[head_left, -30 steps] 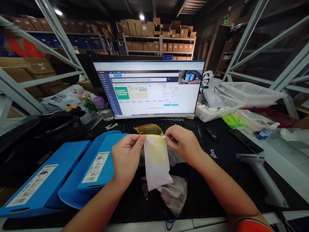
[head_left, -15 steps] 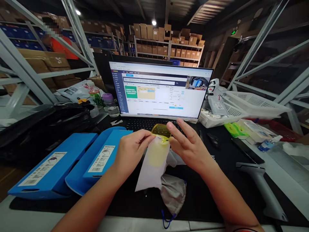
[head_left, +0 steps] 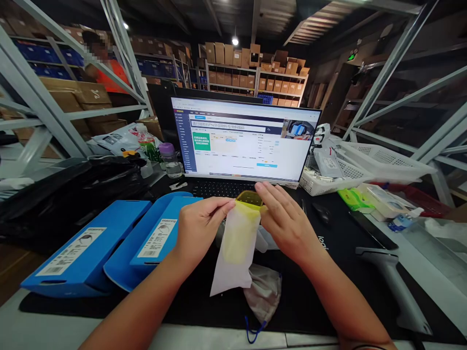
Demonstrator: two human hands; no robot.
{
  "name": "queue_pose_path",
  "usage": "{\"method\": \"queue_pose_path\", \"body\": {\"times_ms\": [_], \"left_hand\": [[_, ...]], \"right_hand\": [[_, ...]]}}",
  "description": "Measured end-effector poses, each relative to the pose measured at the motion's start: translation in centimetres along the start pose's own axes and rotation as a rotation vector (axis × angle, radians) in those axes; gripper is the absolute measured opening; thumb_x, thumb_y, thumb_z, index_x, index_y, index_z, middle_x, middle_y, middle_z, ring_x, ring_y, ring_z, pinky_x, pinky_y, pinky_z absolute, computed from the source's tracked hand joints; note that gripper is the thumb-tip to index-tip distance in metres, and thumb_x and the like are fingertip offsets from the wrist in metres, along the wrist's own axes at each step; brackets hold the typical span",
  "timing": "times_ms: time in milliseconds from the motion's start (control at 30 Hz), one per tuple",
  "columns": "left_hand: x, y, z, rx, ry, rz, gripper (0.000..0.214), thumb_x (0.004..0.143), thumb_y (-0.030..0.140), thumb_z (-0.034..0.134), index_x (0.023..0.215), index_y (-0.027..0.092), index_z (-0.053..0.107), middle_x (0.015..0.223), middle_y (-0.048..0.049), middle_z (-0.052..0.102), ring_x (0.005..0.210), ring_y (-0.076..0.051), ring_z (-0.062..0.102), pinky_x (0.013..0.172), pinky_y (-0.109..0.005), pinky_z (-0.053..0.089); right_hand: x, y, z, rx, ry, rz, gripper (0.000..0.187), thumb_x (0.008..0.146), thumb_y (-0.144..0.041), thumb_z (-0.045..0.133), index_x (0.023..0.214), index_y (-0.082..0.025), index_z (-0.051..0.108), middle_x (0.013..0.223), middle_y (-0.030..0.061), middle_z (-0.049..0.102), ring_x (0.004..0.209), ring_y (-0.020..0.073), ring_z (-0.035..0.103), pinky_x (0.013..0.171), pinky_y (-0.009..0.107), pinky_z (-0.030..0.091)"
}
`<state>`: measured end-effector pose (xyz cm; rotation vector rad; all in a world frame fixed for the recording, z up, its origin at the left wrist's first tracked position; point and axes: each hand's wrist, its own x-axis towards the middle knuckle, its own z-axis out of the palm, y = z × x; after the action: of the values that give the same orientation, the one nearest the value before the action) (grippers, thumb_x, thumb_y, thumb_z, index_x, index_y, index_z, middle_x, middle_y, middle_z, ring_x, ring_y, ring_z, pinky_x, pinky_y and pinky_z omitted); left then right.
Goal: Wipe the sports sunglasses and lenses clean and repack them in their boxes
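Note:
My left hand pinches the upper left edge of a white translucent pouch above the black desk mat. Inside the pouch shows a yellow perforated plastic piece, whose top pokes out of the mouth. My right hand stands beside the mouth, with its fingers apart and its thumb side against the yellow rim. Below the pouch lies a grey fabric pouch with a blue cord. Left of my left hand are two open blue boxes with white labels.
A monitor and keyboard stand ahead. A barcode scanner lies at right, near white plastic baskets. A black plastic bag sits at left. A person in an orange vest stands behind the shelving among stacked cartons.
The yellow piece sits deeper in the white pouch than a second ago. My right hand has let go of the pouch's edge and opened. The view has swung slightly left.

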<state>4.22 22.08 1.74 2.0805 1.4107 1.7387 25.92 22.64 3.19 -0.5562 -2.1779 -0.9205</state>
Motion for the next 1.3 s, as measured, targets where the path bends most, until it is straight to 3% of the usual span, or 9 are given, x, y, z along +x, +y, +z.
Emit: {"method": "queue_pose_path", "body": {"times_ms": [167, 300, 367, 500, 667, 833, 1033, 1200, 1300], "left_hand": [[0.1, 0.1, 0.0, -0.061, 0.008, -0.077, 0.012, 0.089, 0.030, 0.069, 0.091, 0.026, 0.080, 0.090, 0.0016, 0.080, 0.078, -0.015, 0.074, 0.069, -0.020, 0.057], [0.0, 0.7, 0.2, -0.117, -0.032, -0.086, 0.011, 0.089, 0.029, 0.070, 0.092, 0.026, 0.080, 0.091, 0.0019, 0.080, 0.080, -0.015, 0.075, 0.071, -0.020, 0.059], [-0.3, 1.0, 0.4, -0.123, -0.049, -0.039, 0.011, 0.090, 0.028, 0.069, 0.094, 0.025, 0.079, 0.095, 0.0010, 0.080, 0.084, -0.016, 0.075, 0.075, -0.023, 0.060], [-1.1, 1.7, 0.6, -0.076, -0.014, 0.087, 0.013, 0.093, 0.023, 0.066, 0.100, 0.023, 0.077, 0.105, -0.0013, 0.078, 0.094, -0.017, 0.074, 0.088, -0.029, 0.060], [-1.8, 2.5, -0.2, -0.041, 0.055, 0.235, 0.017, 0.090, 0.014, 0.068, 0.102, 0.023, 0.076, 0.111, 0.0005, 0.077, 0.100, -0.014, 0.073, 0.095, -0.025, 0.056], [-2.1, 3.3, -1.0, -0.036, 0.040, 0.297, 0.018, 0.090, 0.012, 0.068, 0.102, 0.023, 0.075, 0.111, 0.0006, 0.077, 0.099, -0.013, 0.073, 0.092, -0.024, 0.059], [-2.8, 4.5, -2.5, 0.093, 0.005, 0.469, 0.027, 0.092, 0.010, 0.063, 0.114, 0.022, 0.071, 0.117, -0.0044, 0.075, 0.107, -0.020, 0.072, 0.098, -0.032, 0.060], [-2.6, 4.2, -1.8, 0.000, 0.076, 0.389, 0.024, 0.089, 0.005, 0.066, 0.107, 0.019, 0.072, 0.113, -0.0032, 0.076, 0.104, -0.016, 0.072, 0.100, -0.029, 0.057], [-2.2, 3.4, -0.6, -0.066, 0.042, 0.249, 0.016, 0.091, 0.009, 0.065, 0.099, 0.020, 0.073, 0.106, -0.0008, 0.077, 0.100, -0.013, 0.071, 0.095, -0.025, 0.057]], "right_hand": [[-0.2, 0.0, 0.5, 0.061, -0.024, -0.046, 0.015, 0.096, -0.007, 0.052, 0.096, -0.018, 0.063, 0.133, 0.0146, 0.066, 0.131, 0.0255, 0.058, 0.115, 0.051, 0.045], [-0.4, 0.8, 0.7, 0.184, 0.080, 0.162, 0.017, 0.091, -0.005, 0.054, 0.095, -0.021, 0.059, 0.124, 0.0133, 0.071, 0.118, 0.0218, 0.066, 0.109, 0.048, 0.051], [-0.4, 1.1, 0.3, 0.173, 0.098, 0.208, 0.019, 0.088, -0.003, 0.056, 0.094, -0.022, 0.058, 0.120, 0.0133, 0.072, 0.114, 0.0222, 0.068, 0.103, 0.045, 0.055], [-0.3, 1.0, -1.6, 0.145, 0.067, 0.138, 0.021, 0.086, -0.003, 0.060, 0.095, -0.023, 0.060, 0.127, 0.0113, 0.069, 0.121, 0.0252, 0.063, 0.099, 0.043, 0.055], [-0.5, 0.2, -3.6, 0.128, 0.035, 0.175, 0.017, 0.087, -0.008, 0.062, 0.095, -0.023, 0.061, 0.121, 0.0109, 0.071, 0.107, 0.0258, 0.069, 0.086, 0.041, 0.058], [-0.7, -0.4, -4.1, 0.100, 0.096, 0.205, 0.017, 0.086, -0.009, 0.064, 0.096, -0.023, 0.062, 0.109, 0.0081, 0.076, 0.077, 0.0183, 0.071, 0.064, 0.032, 0.056], [-0.8, -0.8, -4.1, 0.084, 0.137, 0.209, 0.020, 0.086, -0.012, 0.066, 0.100, -0.025, 0.063, 0.110, 0.0073, 0.076, 0.075, 0.0187, 0.072, 0.064, 0.032, 0.058], [-0.4, -0.8, -3.6, 0.189, 0.138, 0.313, 0.018, 0.086, -0.008, 0.063, 0.092, -0.025, 0.061, 0.108, 0.0063, 0.074, 0.083, 0.0186, 0.071, 0.067, 0.029, 0.057], [-0.2, 0.2, -2.7, 0.498, -0.032, 0.505, 0.013, 0.091, -0.011, 0.056, 0.085, -0.023, 0.056, 0.112, 0.0070, 0.070, 0.077, 0.0141, 0.067, 0.063, 0.025, 0.055]]}}
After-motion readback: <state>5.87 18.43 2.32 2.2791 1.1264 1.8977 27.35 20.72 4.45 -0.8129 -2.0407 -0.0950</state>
